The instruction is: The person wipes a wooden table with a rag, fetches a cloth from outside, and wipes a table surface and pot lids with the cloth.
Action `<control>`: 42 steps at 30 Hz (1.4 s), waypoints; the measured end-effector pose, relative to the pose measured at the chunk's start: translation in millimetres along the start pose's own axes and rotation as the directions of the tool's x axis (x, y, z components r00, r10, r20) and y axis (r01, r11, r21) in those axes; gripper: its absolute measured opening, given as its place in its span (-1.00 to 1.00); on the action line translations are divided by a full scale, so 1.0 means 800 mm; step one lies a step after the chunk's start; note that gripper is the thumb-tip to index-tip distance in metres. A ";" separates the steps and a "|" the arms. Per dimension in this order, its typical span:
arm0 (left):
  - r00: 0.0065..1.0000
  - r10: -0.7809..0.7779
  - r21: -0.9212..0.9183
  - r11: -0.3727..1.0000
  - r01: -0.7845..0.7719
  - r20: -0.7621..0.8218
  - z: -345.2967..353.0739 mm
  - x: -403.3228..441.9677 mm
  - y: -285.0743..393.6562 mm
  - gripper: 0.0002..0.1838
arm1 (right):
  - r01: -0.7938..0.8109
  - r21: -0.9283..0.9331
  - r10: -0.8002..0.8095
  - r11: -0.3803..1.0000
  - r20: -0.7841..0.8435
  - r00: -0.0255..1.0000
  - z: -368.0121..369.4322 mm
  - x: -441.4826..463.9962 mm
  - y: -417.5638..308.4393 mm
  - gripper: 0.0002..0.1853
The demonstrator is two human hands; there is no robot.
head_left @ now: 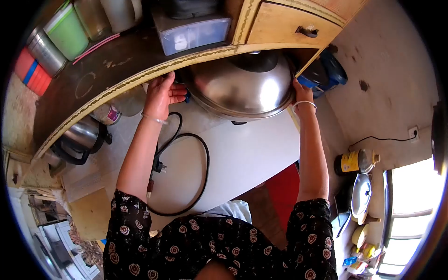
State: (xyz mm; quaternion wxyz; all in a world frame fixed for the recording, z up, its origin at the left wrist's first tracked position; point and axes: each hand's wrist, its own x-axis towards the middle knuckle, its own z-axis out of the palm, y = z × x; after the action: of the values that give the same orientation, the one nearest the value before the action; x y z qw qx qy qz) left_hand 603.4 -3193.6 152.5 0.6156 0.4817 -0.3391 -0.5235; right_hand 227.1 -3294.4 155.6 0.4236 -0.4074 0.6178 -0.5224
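Note:
A large steel pan with a domed lid (233, 88) sits on the white surface (242, 154), its back part beneath the wooden shelf. To its left, my left hand (163, 95) is open, fingers apart, by the pan's left side and just under the shelf edge. My right hand (299, 93) is at the pan's right rim, close to the cabinet's edge; its fingers are mostly hidden behind the pan. A black power cable (205, 163) with a plug lies in a loop below the pan, partly behind my left forearm.
The curved shelf (116, 91) holds a clear plastic box (193, 38), a green container (67, 35) and red cups (32, 72). Under it are a steel pot (84, 135) and a jar (106, 114). A blue-black object (326, 70) is right of the pan; an oil bottle (357, 161) stands further right.

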 end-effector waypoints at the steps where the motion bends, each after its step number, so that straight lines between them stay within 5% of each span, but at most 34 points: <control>1: 1.000 -0.022 -0.026 0.999 0.021 -0.015 -0.002 0.010 -0.004 -0.74 | 0.053 0.021 -0.052 0.998 -0.008 0.999 0.000 0.008 0.007 -0.63; 10: 0.995 -0.094 -0.091 0.991 0.096 0.030 0.010 -0.039 0.008 -0.85 | 0.107 -0.029 -0.108 0.994 -0.023 0.994 -0.037 0.018 0.033 -0.77; 21: 0.965 -0.188 -0.233 0.945 0.228 0.183 0.016 -0.180 -0.012 -0.87 | 0.027 -0.173 -0.034 0.985 -0.036 0.999 -0.119 -0.117 -0.001 -0.79; 22: 0.963 -0.189 -0.242 0.942 0.233 0.194 0.018 -0.187 -0.012 -0.87 | 0.104 -0.316 -0.103 0.943 0.020 0.994 -0.137 -0.107 0.007 -0.80; 24: 0.954 -0.208 -0.187 0.950 0.249 0.216 0.017 -0.193 -0.011 -0.83 | 0.237 -0.722 -0.350 0.651 -0.008 0.937 -0.154 -0.094 0.014 -0.76; 27: 0.955 -0.159 0.029 0.987 0.157 0.249 -0.002 -0.193 -0.020 -0.72 | 0.594 -0.593 -0.658 0.543 0.139 0.740 -0.080 -0.151 -0.070 -0.69; 28: 0.961 -0.105 0.159 0.985 0.066 0.255 -0.015 -0.192 -0.023 -0.67 | 0.640 -0.540 -0.626 0.546 0.245 0.740 -0.056 -0.166 -0.089 -0.63; 29: 0.962 -0.054 0.289 0.957 -0.027 0.269 -0.029 -0.189 -0.026 -0.62 | 0.679 -0.481 -0.592 0.555 0.346 0.728 -0.034 -0.178 -0.102 -0.58; 30: 0.965 0.128 0.579 0.779 -0.241 0.229 -0.043 -0.185 -0.030 -0.57 | 0.693 -0.500 -0.542 0.520 0.434 0.720 -0.015 -0.185 -0.112 -0.50; 32: 0.830 0.448 0.907 0.087 -0.411 0.333 -0.073 -0.176 -0.045 -0.47 | 0.784 -0.548 -0.623 0.292 0.513 0.591 0.019 -0.191 -0.120 -0.51; 37: 0.997 0.036 0.997 -0.026 -0.066 0.067 -0.143 -0.194 -0.107 -0.09 | 0.734 -0.671 -0.610 0.108 0.538 0.582 0.041 -0.175 -0.119 -0.56; 40: 0.995 0.035 0.996 -0.032 -0.087 0.088 -0.135 -0.217 -0.106 -0.09 | 0.776 -0.617 -0.707 0.129 0.492 0.509 0.027 -0.168 -0.124 -0.61; 42: 0.991 0.073 0.994 0.006 -0.114 0.113 -0.130 -0.223 -0.106 -0.09 | 0.757 -0.590 -0.672 0.280 0.443 0.594 0.010 -0.174 -0.143 -0.65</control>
State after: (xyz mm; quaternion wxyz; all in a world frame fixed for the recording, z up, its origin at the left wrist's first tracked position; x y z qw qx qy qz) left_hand 633.0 -2994.3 55.6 0.1277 0.7437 -0.6485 -0.0998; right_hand 284.6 -3179.1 281.6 -0.0255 -0.7988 0.4969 -0.3380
